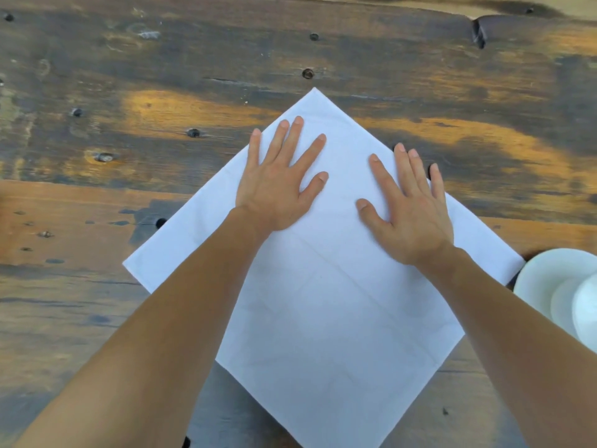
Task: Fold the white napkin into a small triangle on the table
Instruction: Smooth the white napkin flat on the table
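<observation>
The white napkin [326,302] lies spread flat as a diamond on the wooden table [129,108], one corner pointing away from me and faint crease lines crossing it. My left hand [277,185] presses palm-down on its upper left part, fingers spread. My right hand [410,208] lies flat on the upper right part, fingertips reaching the napkin's right edge. Neither hand grips the cloth.
White plates [549,286] stand at the right edge, touching the napkin's right corner. The table's planks are dark and stained, with knots and screw holes. A dark fabric piece [479,32] lies at the far right edge.
</observation>
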Available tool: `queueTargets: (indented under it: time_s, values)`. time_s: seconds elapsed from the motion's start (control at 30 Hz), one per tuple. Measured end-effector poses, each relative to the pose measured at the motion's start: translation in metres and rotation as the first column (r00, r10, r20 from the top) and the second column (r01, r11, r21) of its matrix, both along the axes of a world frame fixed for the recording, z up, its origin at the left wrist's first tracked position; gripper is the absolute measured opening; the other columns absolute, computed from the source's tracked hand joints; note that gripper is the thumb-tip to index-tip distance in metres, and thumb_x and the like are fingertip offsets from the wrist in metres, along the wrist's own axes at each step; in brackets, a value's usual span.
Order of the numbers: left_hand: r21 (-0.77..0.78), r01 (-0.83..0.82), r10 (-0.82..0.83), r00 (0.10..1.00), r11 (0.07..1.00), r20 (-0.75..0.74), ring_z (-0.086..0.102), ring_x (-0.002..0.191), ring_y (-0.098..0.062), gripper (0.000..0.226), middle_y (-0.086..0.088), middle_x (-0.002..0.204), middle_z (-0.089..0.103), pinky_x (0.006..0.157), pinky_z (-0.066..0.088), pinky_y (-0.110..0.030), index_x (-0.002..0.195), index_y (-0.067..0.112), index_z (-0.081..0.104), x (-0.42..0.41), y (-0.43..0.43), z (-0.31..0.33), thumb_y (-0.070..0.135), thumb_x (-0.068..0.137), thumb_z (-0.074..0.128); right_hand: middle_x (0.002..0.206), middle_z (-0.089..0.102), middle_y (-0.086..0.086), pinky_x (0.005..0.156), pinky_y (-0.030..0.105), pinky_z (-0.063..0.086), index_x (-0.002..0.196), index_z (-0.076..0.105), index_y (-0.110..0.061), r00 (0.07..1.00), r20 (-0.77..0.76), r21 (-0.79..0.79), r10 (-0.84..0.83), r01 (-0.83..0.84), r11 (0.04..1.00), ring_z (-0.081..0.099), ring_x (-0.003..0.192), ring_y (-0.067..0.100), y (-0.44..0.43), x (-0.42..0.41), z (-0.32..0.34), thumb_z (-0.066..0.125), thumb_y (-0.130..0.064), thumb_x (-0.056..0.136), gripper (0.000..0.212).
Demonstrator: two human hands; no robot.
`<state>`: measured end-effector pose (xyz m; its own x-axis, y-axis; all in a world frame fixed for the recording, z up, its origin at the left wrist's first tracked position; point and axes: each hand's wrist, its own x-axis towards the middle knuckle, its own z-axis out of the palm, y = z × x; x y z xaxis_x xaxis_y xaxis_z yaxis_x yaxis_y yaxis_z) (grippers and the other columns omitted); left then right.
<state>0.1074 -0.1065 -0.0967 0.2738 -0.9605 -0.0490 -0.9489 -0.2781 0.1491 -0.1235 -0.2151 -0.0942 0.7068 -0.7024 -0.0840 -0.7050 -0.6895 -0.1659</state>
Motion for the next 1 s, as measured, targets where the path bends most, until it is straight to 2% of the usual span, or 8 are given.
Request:
queueTargets:
  time_s: [0.1, 0.27, 0.47, 0.63, 0.7, 0.8, 0.9, 1.0]
  values:
    - [-0.042, -0.036, 0.036, 0.999, 0.998, 0.004, 0.012, 0.158, -0.033, 0.062, -0.011, 0.171, 0.015, 0.124, 0.003, -0.063, 0.162, 0.025, 0.028, -0.011, 0.014, 0.006, 0.053, 0.107, 0.025, 0.171, 0.004, 0.005, 0.126, 0.050, -0.001, 0.161, 0.010, -0.035, 1.000, -0.004, 0.003, -0.011, 0.011, 1.000, 0.000, 0.157, 0.023, 0.002, 0.000, 0.000, 0.026, -0.066, 0.099, 0.071]
    - [-0.136, -0.093, 0.091, 0.996, 0.986, -0.017, 0.009, 0.158, -0.037, 0.071, -0.012, 0.172, 0.014, 0.122, 0.002, -0.066, 0.163, 0.027, 0.024, -0.070, 0.081, 0.014, 0.065, 0.103, 0.031, 0.171, 0.003, 0.005, 0.126, 0.050, -0.002, 0.161, 0.009, -0.036, 1.000, -0.017, 0.008, -0.002, 0.003, 1.000, -0.001, 0.157, 0.023, 0.002, 0.001, 0.001, 0.024, -0.066, 0.099, 0.071]
    - [-0.061, -0.051, 0.050, 0.999, 0.997, -0.022, 0.010, 0.158, -0.036, 0.074, -0.011, 0.171, 0.016, 0.120, 0.013, -0.070, 0.162, 0.028, 0.027, -0.134, 0.155, 0.002, 0.067, 0.100, 0.039, 0.171, 0.002, 0.006, 0.126, 0.050, -0.003, 0.161, 0.006, -0.035, 0.998, -0.058, -0.016, 0.013, -0.014, 1.000, -0.002, 0.157, 0.023, 0.002, 0.000, 0.000, 0.016, -0.070, 0.099, 0.072]
    - [-0.031, -0.065, 0.065, 0.998, 0.997, -0.003, 0.004, 0.159, -0.034, 0.074, -0.008, 0.173, 0.010, 0.121, 0.010, -0.069, 0.163, 0.031, 0.021, -0.134, 0.154, -0.002, 0.068, 0.100, 0.034, 0.171, -0.001, 0.011, 0.123, 0.058, -0.006, 0.162, 0.005, -0.029, 0.998, -0.067, -0.015, 0.002, -0.003, 1.000, -0.001, 0.157, 0.028, 0.007, 0.004, 0.008, 0.017, -0.065, 0.101, 0.072]
    - [-0.035, -0.059, 0.059, 0.998, 0.998, 0.006, 0.003, 0.159, -0.033, 0.074, -0.008, 0.173, 0.008, 0.122, 0.009, -0.068, 0.163, 0.032, 0.020, -0.135, 0.154, -0.005, 0.069, 0.100, 0.032, 0.170, 0.004, 0.015, 0.121, 0.064, -0.002, 0.163, 0.009, -0.021, 0.999, 0.041, -0.055, -0.031, 0.033, 0.998, 0.003, 0.156, 0.033, 0.026, 0.008, 0.015, 0.025, -0.056, 0.105, 0.070]
    - [-0.015, -0.059, 0.060, 0.998, 0.998, 0.031, 0.003, 0.159, -0.033, 0.074, -0.008, 0.173, 0.008, 0.122, 0.007, -0.068, 0.163, 0.034, 0.019, -0.133, 0.153, -0.004, 0.071, 0.100, 0.027, 0.169, 0.011, 0.015, 0.123, 0.060, 0.002, 0.162, 0.020, -0.019, 0.973, 0.227, 0.006, 0.042, -0.045, 0.999, 0.008, 0.156, 0.032, 0.086, 0.002, 0.018, 0.030, -0.051, 0.105, 0.066]
    - [0.009, -0.050, 0.050, 0.998, 0.999, 0.033, 0.002, 0.159, -0.032, 0.074, -0.006, 0.173, 0.008, 0.123, 0.006, -0.066, 0.163, 0.034, 0.018, -0.132, 0.153, -0.005, 0.072, 0.100, 0.026, 0.169, 0.010, 0.015, 0.121, 0.062, 0.007, 0.161, 0.025, -0.026, 0.989, 0.090, 0.030, 0.115, -0.118, 0.993, 0.008, 0.157, 0.031, 0.127, -0.034, 0.009, 0.031, -0.054, 0.105, 0.063]
    - [0.016, -0.052, 0.052, 0.999, 0.999, 0.007, -0.001, 0.159, -0.031, 0.075, -0.004, 0.174, 0.005, 0.124, 0.004, -0.065, 0.163, 0.036, 0.016, -0.131, 0.155, -0.004, 0.074, 0.099, 0.024, 0.170, 0.008, 0.013, 0.123, 0.060, 0.007, 0.160, 0.024, -0.032, 0.999, 0.034, -0.003, 0.037, -0.037, 0.999, 0.008, 0.157, 0.030, 0.119, -0.072, 0.005, 0.035, -0.058, 0.102, 0.065]
